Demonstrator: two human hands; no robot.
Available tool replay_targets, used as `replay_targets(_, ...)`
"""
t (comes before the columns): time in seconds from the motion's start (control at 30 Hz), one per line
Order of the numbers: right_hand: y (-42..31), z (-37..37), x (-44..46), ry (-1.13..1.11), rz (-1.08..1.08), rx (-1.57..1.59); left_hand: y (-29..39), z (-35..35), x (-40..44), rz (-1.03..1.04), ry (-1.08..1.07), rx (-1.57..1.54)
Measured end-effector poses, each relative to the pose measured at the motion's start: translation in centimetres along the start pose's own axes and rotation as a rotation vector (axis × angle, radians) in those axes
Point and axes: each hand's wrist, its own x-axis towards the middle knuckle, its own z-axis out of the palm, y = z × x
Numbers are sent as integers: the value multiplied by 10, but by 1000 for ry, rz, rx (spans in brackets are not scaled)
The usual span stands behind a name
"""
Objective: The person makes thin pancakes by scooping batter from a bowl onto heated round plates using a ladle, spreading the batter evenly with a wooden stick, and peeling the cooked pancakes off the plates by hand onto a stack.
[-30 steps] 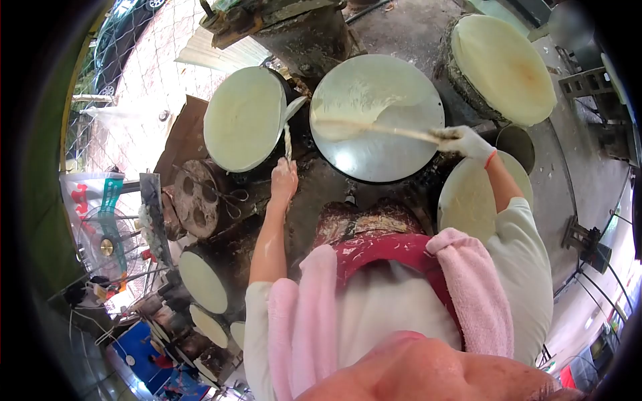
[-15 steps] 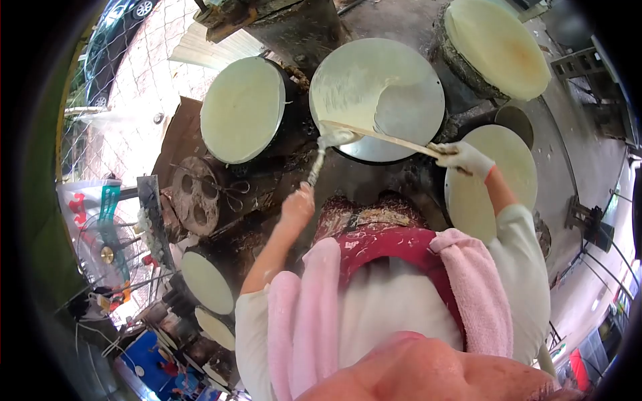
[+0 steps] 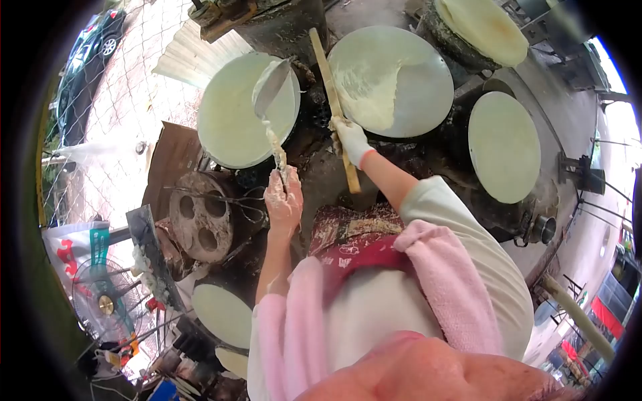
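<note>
My bare left hand (image 3: 283, 200), smeared with batter, is closed around the handle of a ladle (image 3: 273, 90). The ladle's bowl is above the left round griddle (image 3: 224, 117), which is covered with a pale sheet of batter. In a white glove, my right hand (image 3: 352, 142) grips a long flat wooden stick (image 3: 324, 67) held nearly upright in view. The stick lies along the left edge of the middle griddle (image 3: 424, 93). Pale batter (image 3: 364, 90) coats that griddle's left part, while its right part shows bare grey metal.
Another batter-covered griddle (image 3: 505, 147) stands at right. At top right, a pale round sheet (image 3: 485, 27) has a lifted edge. A clay block with holes (image 3: 200, 227) sits at left, near a fan (image 3: 107, 304) and a wire fence (image 3: 154, 53). More griddles (image 3: 221, 307) are lower left.
The ladle has moved from the middle griddle up and left over the left griddle. My right hand has swung left, turning the stick from nearly level to upright. The view has shifted.
</note>
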Motion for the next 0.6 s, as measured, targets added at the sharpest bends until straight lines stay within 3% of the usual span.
replay_targets(0.07, 21, 9, 19, 181, -57, -136, -8, -19, -5, -9, -21, 43)
replay_targets(0.17, 63, -18, 26, 486, -235, -317, -19, -42, -18, 122, -46, 354)
replay_targets(0.23, 68, -49, 2, 625, -188, -489, -36, -49, -23, 46, -54, 197)
replay_targets(0.27, 83, -76, 7, 698, -343, -546, -44, -51, -26, -27, -46, 40)
replay_targets(0.37, 38, -98, -44, 614, -183, -306, -16, -55, -41, -271, -41, -269)
replay_targets(0.47, 4, -86, -76, 438, -109, -9, -22, -61, -51, -192, -40, -172)
replay_targets(0.5, 10, -84, -79, 371, -106, -116, -22, -61, -53, -194, -36, -181)
replay_targets(0.57, 33, -95, -68, 294, -174, -756, -14, -58, -59, -151, -46, -59)
replay_targets(0.6, 44, -111, -58, 368, -206, -958, -15, -56, -60, -150, -30, -34)
